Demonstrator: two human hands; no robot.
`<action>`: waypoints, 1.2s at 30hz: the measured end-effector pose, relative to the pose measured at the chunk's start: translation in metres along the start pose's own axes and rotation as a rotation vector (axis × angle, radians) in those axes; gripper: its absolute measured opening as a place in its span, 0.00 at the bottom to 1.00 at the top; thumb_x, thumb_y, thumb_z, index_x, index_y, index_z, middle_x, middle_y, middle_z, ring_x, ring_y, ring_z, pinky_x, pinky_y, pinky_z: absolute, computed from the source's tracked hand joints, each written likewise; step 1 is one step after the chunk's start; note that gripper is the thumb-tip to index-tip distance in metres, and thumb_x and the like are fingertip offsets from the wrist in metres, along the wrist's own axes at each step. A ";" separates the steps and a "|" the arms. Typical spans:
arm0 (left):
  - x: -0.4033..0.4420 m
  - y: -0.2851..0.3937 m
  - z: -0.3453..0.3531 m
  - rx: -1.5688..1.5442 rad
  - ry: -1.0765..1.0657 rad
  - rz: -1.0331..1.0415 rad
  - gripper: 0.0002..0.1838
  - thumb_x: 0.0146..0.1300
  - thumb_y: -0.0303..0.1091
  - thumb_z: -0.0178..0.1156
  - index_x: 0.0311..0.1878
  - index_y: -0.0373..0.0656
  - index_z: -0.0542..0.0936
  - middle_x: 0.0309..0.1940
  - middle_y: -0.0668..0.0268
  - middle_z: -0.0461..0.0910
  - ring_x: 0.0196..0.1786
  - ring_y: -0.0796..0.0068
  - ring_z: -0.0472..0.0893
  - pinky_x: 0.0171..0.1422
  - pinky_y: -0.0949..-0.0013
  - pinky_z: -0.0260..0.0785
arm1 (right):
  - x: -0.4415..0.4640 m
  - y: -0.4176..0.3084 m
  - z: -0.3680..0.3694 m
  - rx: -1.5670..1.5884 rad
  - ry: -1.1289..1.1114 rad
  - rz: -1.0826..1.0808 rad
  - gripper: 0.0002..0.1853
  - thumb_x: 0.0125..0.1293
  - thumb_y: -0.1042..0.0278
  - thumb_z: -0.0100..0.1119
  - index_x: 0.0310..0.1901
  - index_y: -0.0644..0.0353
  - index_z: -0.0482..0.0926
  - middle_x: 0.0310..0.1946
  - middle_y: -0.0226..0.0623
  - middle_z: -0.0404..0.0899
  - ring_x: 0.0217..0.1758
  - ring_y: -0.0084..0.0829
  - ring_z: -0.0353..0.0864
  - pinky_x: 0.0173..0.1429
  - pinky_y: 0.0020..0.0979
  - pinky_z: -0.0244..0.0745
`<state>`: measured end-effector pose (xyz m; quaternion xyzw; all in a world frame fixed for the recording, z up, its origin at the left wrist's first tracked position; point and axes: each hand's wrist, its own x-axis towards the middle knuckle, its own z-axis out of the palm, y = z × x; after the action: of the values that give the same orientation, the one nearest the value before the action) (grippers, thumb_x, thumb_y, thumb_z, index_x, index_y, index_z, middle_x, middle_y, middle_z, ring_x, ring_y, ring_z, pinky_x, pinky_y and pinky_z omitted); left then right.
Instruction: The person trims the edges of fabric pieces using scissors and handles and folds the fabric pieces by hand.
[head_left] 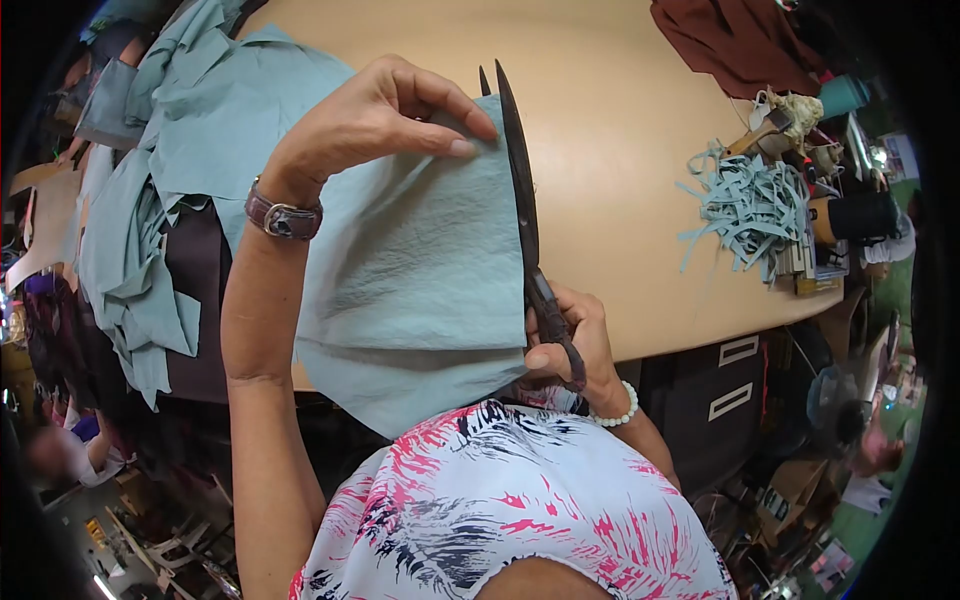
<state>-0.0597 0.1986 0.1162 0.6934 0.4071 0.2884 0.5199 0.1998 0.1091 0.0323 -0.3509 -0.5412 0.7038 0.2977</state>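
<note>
My left hand (405, 115) pinches the top edge of a pale blue-green piece of fabric (430, 250) near its upper right corner. The fabric is folded and hangs down to my lap over the table's edge. In my right hand (583, 340) I grip the handles of large dark scissors (524, 190). The blades point away from me and lie along the fabric's straight right edge, their tips slightly apart beyond the corner. Part of the lower blade is hidden behind the fabric.
Thin blue-green offcut strips (745, 210) are heaped at the right of the tan table (620, 150). Beside them are a brush (765, 130) and a dark cylinder (860, 217). Brown material (735, 45) lies at the far right. More blue-green fabric (225, 120) spreads over the left side.
</note>
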 end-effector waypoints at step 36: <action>-0.046 -0.035 0.014 -0.267 0.322 0.070 0.09 0.46 0.28 0.56 0.30 0.33 0.81 0.28 0.64 0.79 0.34 0.77 0.75 0.43 0.76 0.64 | 0.132 -0.034 -0.086 -1.564 0.260 -0.050 0.19 0.42 0.59 0.67 0.28 0.68 0.76 0.33 0.53 0.77 0.36 0.40 0.78 0.41 0.39 0.72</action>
<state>-0.0800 0.1564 0.0797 0.5769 0.4187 0.4648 0.5252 0.1955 0.2702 0.0281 -0.5256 -0.8472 0.0658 0.0413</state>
